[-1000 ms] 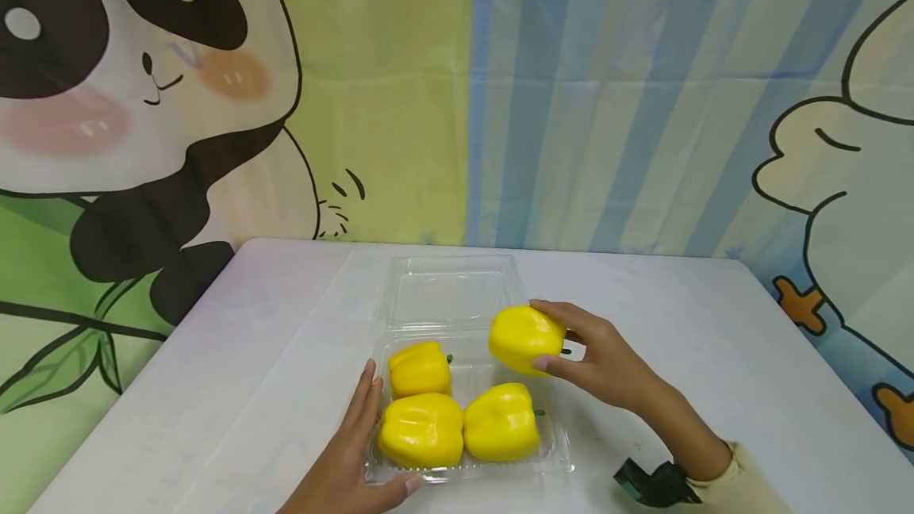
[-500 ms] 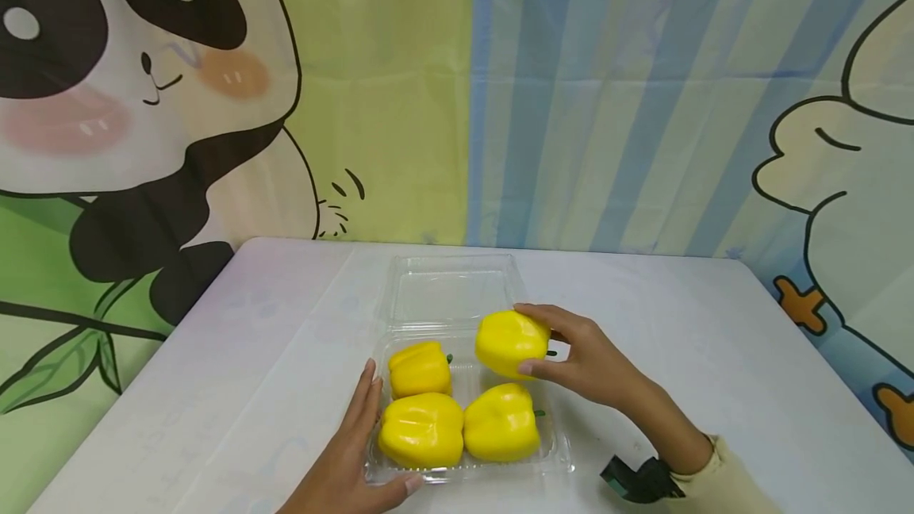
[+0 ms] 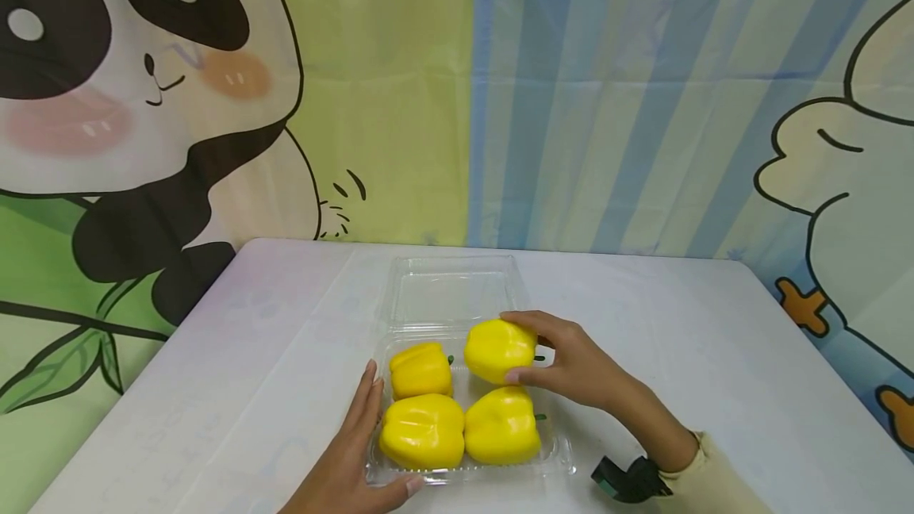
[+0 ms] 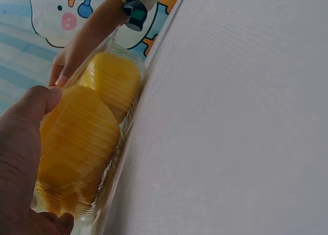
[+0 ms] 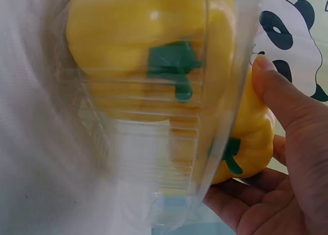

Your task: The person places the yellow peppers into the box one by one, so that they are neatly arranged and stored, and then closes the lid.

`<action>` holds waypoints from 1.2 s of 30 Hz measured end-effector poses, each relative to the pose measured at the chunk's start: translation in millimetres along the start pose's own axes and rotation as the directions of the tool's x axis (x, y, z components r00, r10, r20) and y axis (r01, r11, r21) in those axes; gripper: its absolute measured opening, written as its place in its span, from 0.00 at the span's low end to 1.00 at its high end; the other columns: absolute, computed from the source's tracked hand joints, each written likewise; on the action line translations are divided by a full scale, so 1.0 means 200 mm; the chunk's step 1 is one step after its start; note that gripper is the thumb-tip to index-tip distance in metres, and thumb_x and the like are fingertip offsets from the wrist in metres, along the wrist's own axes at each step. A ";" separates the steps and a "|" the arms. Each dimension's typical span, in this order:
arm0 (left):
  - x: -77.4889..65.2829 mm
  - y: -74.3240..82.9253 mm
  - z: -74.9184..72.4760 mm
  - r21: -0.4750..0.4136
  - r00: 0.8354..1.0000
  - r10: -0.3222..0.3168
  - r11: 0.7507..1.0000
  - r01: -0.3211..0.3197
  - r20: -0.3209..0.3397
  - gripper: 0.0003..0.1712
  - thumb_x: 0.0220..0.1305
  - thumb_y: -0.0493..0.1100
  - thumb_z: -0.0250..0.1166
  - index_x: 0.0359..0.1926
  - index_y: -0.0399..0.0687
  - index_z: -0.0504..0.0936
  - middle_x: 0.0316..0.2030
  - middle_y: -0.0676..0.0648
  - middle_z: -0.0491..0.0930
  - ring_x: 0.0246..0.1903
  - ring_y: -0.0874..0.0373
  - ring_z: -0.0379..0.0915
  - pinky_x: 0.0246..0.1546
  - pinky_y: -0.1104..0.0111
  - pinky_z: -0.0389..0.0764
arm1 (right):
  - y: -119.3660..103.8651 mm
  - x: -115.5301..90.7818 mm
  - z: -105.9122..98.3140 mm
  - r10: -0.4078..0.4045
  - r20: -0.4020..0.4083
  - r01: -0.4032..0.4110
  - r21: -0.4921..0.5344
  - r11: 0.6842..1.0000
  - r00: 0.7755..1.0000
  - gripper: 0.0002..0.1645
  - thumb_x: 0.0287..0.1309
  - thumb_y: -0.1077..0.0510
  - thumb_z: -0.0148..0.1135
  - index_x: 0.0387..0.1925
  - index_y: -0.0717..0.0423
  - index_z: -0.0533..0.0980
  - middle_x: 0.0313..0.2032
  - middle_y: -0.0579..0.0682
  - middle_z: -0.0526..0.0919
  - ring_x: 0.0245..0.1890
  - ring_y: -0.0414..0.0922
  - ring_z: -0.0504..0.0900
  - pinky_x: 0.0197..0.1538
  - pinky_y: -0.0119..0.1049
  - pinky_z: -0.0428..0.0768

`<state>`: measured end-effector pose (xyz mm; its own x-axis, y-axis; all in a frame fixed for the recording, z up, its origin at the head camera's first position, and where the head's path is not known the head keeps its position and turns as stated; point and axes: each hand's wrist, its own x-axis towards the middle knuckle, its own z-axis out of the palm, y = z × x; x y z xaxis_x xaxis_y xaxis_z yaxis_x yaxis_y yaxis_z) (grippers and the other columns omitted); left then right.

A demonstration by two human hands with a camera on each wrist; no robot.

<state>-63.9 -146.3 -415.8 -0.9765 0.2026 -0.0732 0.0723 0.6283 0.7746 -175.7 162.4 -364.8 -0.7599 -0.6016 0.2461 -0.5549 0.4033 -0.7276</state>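
In the head view my right hand (image 3: 581,363) pinches a yellow bell pepper (image 3: 497,350) between thumb and fingers, over the back right of a clear plastic clamshell box (image 3: 557,462). Its green stem points right. Three more yellow peppers lie in the box: one at back left (image 3: 420,370), one at front left (image 3: 423,432), one at front right (image 3: 503,425). My left hand (image 3: 350,443) rests against the box's left side, fingers extended, thumb at the front edge. From the right wrist, the held pepper (image 5: 256,137) shows beyond the box wall (image 5: 233,106).
The box's clear lid (image 3: 455,292) lies folded back on the white table (image 3: 643,308). Behind the table hangs a printed curtain (image 3: 385,101) with a panda and stripes. A dark device (image 3: 628,481) sits on my right wrist by the sleeve.
My right hand has carried its pepper left and down, from beyond the box's right side to over the back right space. The left hand and the other peppers have stayed put.
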 end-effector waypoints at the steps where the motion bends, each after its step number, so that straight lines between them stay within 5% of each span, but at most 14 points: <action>1: 0.00 0.00 0.00 -0.002 1.000 0.000 1.000 0.000 0.000 0.71 0.48 0.70 0.70 0.76 0.41 0.38 0.75 0.57 0.23 0.73 0.48 0.35 0.65 0.43 0.55 | 0.00 0.00 0.00 0.003 0.006 -0.003 -0.014 1.000 1.000 0.43 0.53 0.47 0.73 0.67 0.57 0.68 0.63 0.49 0.72 0.59 0.47 0.74 0.60 0.46 0.74; 7: 0.00 0.00 0.00 -0.005 1.000 -0.007 1.000 0.007 0.011 0.71 0.49 0.70 0.69 0.76 0.41 0.37 0.75 0.58 0.22 0.73 0.48 0.34 0.65 0.42 0.54 | 0.00 0.01 0.01 0.005 0.026 -0.003 -0.086 0.996 1.000 0.44 0.54 0.43 0.70 0.67 0.59 0.68 0.64 0.51 0.72 0.63 0.50 0.71 0.62 0.50 0.70; 21: -0.01 0.01 -0.01 0.010 1.000 -0.013 1.000 0.013 0.008 0.71 0.50 0.71 0.68 0.76 0.41 0.37 0.75 0.57 0.22 0.73 0.46 0.33 0.65 0.42 0.54 | 0.00 0.04 0.03 -0.058 0.012 0.059 -0.138 0.989 0.998 0.44 0.53 0.40 0.69 0.65 0.59 0.70 0.60 0.49 0.72 0.54 0.44 0.75 0.54 0.38 0.78; 31: 0.00 0.01 0.00 0.018 1.000 -0.009 1.000 0.009 0.006 0.70 0.50 0.71 0.68 0.76 0.41 0.37 0.75 0.58 0.22 0.73 0.47 0.34 0.65 0.43 0.55 | 0.01 0.04 0.03 -0.052 0.013 0.053 -0.156 0.986 0.999 0.41 0.54 0.45 0.70 0.66 0.58 0.70 0.64 0.52 0.72 0.63 0.53 0.69 0.60 0.51 0.73; 36: 0.00 0.01 0.00 0.015 1.000 -0.009 1.000 0.009 0.008 0.71 0.49 0.71 0.68 0.76 0.41 0.37 0.74 0.58 0.22 0.73 0.47 0.34 0.65 0.43 0.55 | 0.01 0.04 0.04 -0.063 0.001 0.063 -0.162 0.985 0.998 0.40 0.55 0.45 0.69 0.65 0.59 0.71 0.63 0.53 0.70 0.59 0.51 0.71 0.56 0.47 0.77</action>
<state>-63.9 -145.7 -414.5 -0.9755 0.2028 -0.0853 0.0665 0.6412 0.7645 -180.3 152.5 -370.6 -0.7229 -0.6269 0.2907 -0.6489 0.4712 -0.5974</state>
